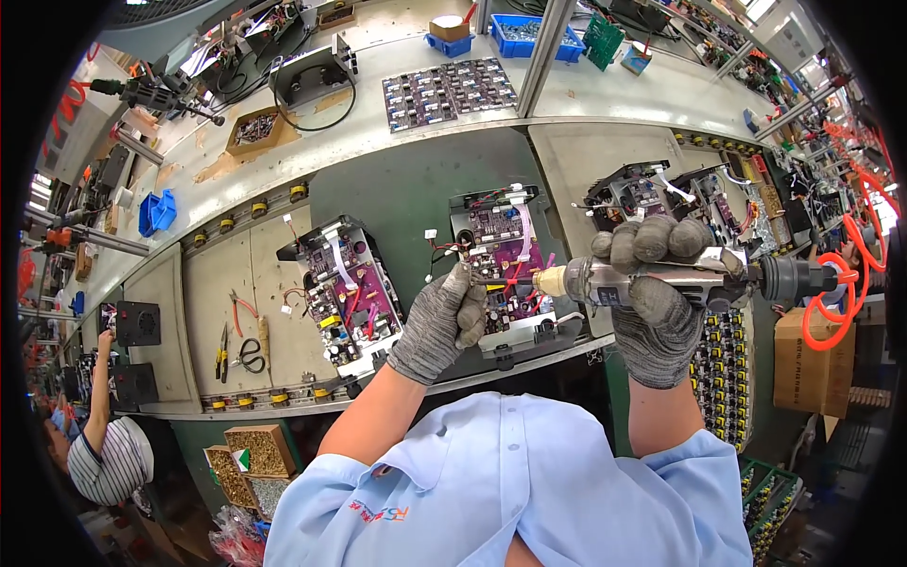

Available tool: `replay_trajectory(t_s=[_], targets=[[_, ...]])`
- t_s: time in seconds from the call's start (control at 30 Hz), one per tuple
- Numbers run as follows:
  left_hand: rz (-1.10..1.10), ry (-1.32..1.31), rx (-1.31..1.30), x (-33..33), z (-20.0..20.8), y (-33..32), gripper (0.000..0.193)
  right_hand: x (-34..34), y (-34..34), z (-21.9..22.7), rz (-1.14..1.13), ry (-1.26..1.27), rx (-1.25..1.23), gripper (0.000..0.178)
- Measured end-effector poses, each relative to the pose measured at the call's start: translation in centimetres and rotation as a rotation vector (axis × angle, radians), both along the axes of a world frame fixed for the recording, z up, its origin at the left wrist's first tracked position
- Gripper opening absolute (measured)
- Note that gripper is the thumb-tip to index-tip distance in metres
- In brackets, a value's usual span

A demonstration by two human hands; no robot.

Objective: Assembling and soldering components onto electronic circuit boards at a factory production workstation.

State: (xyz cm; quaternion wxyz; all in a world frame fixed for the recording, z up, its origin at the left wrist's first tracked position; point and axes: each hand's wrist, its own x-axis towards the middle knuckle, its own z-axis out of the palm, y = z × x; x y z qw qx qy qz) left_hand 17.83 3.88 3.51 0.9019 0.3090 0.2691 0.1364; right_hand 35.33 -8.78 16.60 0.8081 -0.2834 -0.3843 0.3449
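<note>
My right hand [657,293], in a grey knit glove, is wrapped round a silver air screwdriver [605,283] held level, its bit pointing left. My left hand [439,321], gloved alike, is closed in a pinch at the bit's tip; what its fingertips hold is too small to make out. Both hands are above an open black chassis [557,331] with a purple circuit board [496,236], red wires and a white ribbon cable [524,231]. Left of it lies a similar chassis with its own purple board [364,307].
Pliers [243,312], black scissors [250,356] and a slim tool lie on the line at left. More opened units [633,194] stand at right. A red coiled hose [831,321] trails from the screwdriver. Boards [449,93] lie on the back bench. Another person [109,463] works at far left.
</note>
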Motion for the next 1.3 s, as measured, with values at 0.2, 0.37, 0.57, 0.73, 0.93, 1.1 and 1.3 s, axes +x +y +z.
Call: replay_trajectory(t_s=[0.2,0.37,0.57,0.73,0.93,1.1,1.3], targets=[[-0.036,0.026,-0.015,-0.2,0.5,0.0,0.055,-0.1,-0.4,-0.1,0.000,0.042,-0.008,0.050],[-0.001,0.092,-0.002,0.0,1.6,-0.4,0.049,0.3,-0.1,-0.5,0.006,0.036,-0.002,0.043],[-0.081,0.120,0.014,-0.3,1.9,-0.3,0.046,0.1,0.1,-0.4,0.095,-0.044,0.011,0.038],[-0.109,0.172,-0.048,-0.1,1.2,0.2,0.045,1.6,1.2,-1.4,0.283,-0.007,0.156,0.038],[0.076,0.121,-0.188,-2.7,-0.5,-0.3,0.024,2.2,5.1,-4.5,-0.195,-0.150,-0.172,0.028],[0.058,0.027,-0.306,-5.5,-1.6,-1.7,0.026,3.1,7.7,-7.2,-0.132,-0.112,-0.334,0.030],[0.037,-0.054,-0.328,-6.6,-1.3,-1.9,0.026,2.8,9.0,-8.9,-0.074,-0.098,-0.394,0.033]])
